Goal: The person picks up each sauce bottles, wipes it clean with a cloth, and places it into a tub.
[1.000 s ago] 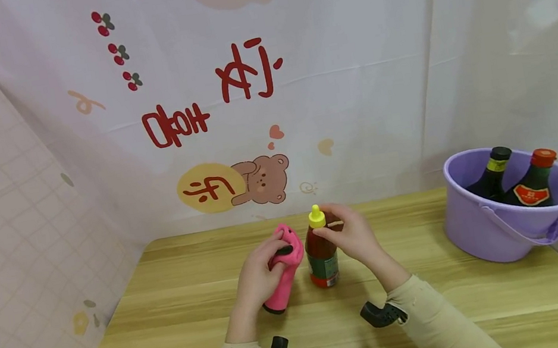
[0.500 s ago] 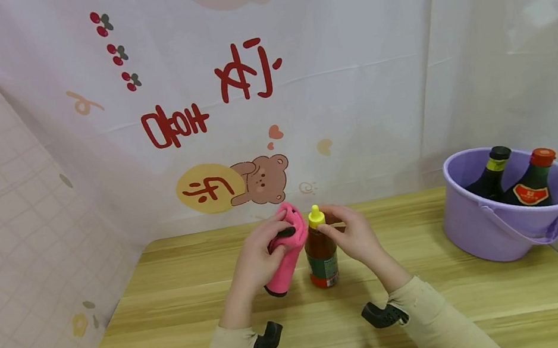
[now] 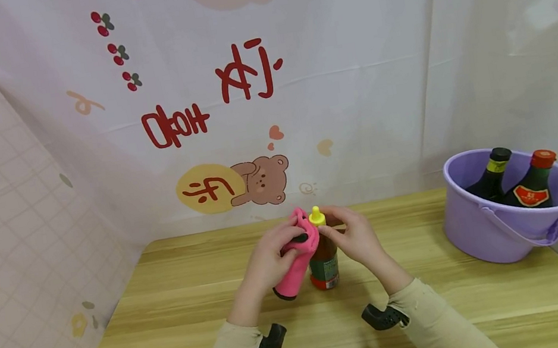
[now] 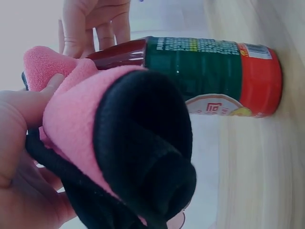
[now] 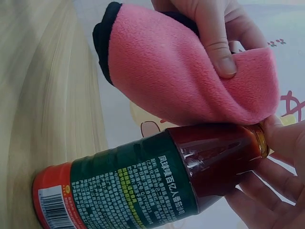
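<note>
A tomato sauce bottle with a green label and a yellow nozzle cap stands upright on the wooden table. My right hand pinches its neck from the right, thumb in front. In my left hand is a folded pink cloth with black edging, gripped between thumb and fingers. The right wrist view shows the pink cloth lying along the bottle's shoulder. From the left wrist view, the cloth's dark rolled end covers part of the bottle.
At the right on the table stands a purple bucket. Inside it are a dark bottle with a black cap and another with a red cap. A printed white curtain hangs behind the table.
My left hand has carried the cloth rightward, rising and then dipping slightly, up against the bottle's upper part. The right hand and the bottle have stayed almost in place.
</note>
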Action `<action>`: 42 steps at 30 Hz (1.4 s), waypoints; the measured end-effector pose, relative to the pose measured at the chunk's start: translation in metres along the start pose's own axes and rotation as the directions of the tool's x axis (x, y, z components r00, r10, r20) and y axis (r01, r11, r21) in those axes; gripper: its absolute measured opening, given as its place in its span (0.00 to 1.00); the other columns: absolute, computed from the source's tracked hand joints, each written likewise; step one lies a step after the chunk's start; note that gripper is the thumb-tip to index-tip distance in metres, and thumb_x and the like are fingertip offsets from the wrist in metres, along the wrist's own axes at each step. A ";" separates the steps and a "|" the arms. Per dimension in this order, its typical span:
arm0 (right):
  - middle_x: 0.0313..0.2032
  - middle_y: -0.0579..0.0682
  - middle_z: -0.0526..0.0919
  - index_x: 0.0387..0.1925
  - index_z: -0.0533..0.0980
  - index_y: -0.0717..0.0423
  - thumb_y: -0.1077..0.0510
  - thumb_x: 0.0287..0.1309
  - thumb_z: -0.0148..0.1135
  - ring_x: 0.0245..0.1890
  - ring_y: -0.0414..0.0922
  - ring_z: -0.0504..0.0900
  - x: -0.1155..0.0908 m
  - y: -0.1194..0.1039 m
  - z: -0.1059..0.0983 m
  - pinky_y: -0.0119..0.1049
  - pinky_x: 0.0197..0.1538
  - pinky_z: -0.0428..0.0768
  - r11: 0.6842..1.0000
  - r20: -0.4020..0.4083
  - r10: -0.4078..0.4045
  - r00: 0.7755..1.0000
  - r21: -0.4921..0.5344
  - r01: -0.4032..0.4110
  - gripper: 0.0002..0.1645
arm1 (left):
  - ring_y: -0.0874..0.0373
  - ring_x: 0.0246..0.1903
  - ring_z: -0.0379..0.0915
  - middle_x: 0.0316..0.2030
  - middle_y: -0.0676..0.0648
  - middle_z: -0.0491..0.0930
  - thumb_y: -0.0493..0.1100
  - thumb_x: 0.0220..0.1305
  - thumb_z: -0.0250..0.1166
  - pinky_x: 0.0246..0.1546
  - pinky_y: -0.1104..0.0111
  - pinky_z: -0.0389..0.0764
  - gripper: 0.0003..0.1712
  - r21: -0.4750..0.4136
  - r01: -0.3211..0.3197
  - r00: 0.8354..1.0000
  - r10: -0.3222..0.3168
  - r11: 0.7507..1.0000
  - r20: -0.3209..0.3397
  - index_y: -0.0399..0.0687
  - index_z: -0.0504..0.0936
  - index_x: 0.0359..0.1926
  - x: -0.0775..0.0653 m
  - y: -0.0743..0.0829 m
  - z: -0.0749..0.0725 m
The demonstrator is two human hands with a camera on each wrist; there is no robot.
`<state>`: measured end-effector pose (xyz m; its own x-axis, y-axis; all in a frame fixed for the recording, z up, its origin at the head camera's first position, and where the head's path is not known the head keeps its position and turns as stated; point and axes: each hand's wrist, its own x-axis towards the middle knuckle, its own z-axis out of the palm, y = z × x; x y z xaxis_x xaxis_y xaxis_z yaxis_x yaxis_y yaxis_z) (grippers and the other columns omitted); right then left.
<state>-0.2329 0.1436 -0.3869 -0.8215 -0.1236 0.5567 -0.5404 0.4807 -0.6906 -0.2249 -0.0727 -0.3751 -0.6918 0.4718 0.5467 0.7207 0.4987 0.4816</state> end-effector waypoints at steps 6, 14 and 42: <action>0.45 0.54 0.83 0.55 0.80 0.57 0.60 0.59 0.69 0.42 0.49 0.85 -0.001 0.000 0.000 0.44 0.42 0.85 1.000 0.002 0.001 1.000 -0.005 -0.001 0.21 | 0.44 0.61 0.71 0.63 0.44 0.75 0.31 0.57 0.71 0.58 0.51 0.74 0.18 0.006 -0.015 1.000 0.015 1.000 0.010 0.49 0.85 0.48 -0.003 -0.001 0.003; 0.45 0.54 0.83 0.56 0.79 0.57 0.60 0.59 0.69 0.43 0.49 0.85 -0.001 -0.002 0.001 0.45 0.43 0.85 1.000 0.000 -0.001 1.000 -0.024 0.001 0.22 | 0.44 0.61 0.71 0.62 0.44 0.76 0.30 0.57 0.71 0.58 0.52 0.74 0.18 0.030 -0.007 1.000 0.007 1.000 0.012 0.49 0.85 0.48 -0.011 -0.005 0.008; 0.46 0.53 0.83 0.56 0.79 0.57 0.59 0.60 0.69 0.42 0.49 0.85 -0.001 -0.001 0.001 0.47 0.44 0.84 0.999 -0.009 -0.006 1.000 -0.045 0.006 0.22 | 0.46 0.57 0.73 0.60 0.45 0.78 0.28 0.55 0.70 0.57 0.52 0.75 0.17 0.046 -0.001 0.998 -0.001 0.999 0.059 0.50 0.86 0.44 -0.040 -0.028 0.028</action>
<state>-0.2316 0.1427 -0.3875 -0.8163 -0.1189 0.5653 -0.5366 0.5185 -0.6658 -0.2189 -0.0855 -0.4298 -0.6943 0.5134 0.5043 0.7187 0.5313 0.4486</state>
